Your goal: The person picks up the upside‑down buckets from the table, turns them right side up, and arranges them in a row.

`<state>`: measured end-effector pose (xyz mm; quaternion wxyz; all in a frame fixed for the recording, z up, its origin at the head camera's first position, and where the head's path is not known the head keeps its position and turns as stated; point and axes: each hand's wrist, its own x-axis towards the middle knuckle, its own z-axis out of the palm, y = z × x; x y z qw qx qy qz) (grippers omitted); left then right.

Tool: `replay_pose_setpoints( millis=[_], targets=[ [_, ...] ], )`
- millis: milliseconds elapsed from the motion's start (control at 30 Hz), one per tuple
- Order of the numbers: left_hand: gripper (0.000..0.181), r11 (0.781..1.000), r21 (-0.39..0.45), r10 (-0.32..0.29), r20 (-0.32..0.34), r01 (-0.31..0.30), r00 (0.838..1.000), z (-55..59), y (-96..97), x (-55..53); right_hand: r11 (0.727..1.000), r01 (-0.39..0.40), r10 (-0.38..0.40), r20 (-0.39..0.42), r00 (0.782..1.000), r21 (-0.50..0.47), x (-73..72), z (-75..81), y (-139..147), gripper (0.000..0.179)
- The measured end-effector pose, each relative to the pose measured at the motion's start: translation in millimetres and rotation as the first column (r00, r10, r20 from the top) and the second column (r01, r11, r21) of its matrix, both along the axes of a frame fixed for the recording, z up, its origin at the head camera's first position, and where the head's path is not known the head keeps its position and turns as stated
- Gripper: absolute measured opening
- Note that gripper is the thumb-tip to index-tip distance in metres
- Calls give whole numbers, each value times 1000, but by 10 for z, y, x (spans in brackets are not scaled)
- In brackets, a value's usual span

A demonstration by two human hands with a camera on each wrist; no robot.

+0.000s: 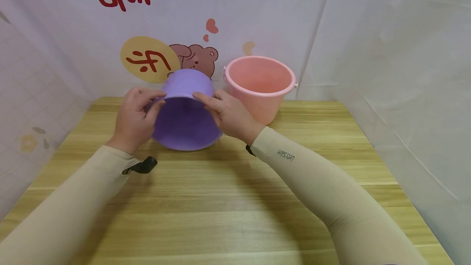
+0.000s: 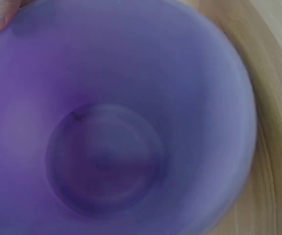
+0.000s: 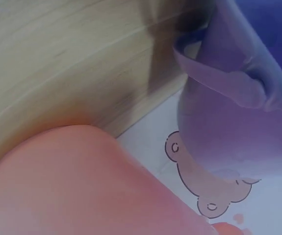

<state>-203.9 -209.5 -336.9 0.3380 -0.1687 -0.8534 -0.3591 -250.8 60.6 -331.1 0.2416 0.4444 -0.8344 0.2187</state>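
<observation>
A purple bucket (image 1: pixel 187 128) lies tipped over at the back of the table, its mouth facing me. In the left wrist view I look straight into the bucket (image 2: pixel 106 156), down to its round bottom. My left hand (image 1: pixel 134 113) pinches the upper rim on the left, thumb below and fingers above. On the right part of the same rim my right hand (image 1: pixel 229 113) grips, its index finger stretched along the edge and the thumb mostly hidden. The right wrist view shows the bucket's purple handle (image 3: pixel 214 78) hanging at its side.
Just right of the purple bucket a pink bucket (image 1: pixel 263 105) stands upright, close to my right hand. Behind both rises a white wall covering (image 1: pixel 257 15) with a printed bear and red lettering. The wood-grain table (image 1: pixel 220 199) stretches toward me.
</observation>
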Motion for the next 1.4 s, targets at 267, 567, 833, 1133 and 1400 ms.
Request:
replay_pose_setpoints(
  millis=[267,567,833,1133,1400],
  targets=[
    [29,1000,18,21,20,-21,1000,14,-10,34,997,42,-37,79,996,-70,-8,87,8,41],
    [37,999,14,40,65,-41,997,-2,-47,24,995,62,-51,136,989,-77,-15,111,26,44],
    [40,993,-40,112,99,-109,989,-55,-149,-1,993,93,-75,212,974,-75,0,155,18,44],
    [34,980,-77,184,-17,-184,983,-32,-173,-8,997,70,-62,205,977,-32,-4,108,67,51],
    [33,979,-45,200,-5,-200,980,70,-195,-50,998,56,-56,276,959,8,-16,75,131,62]
  ],
)
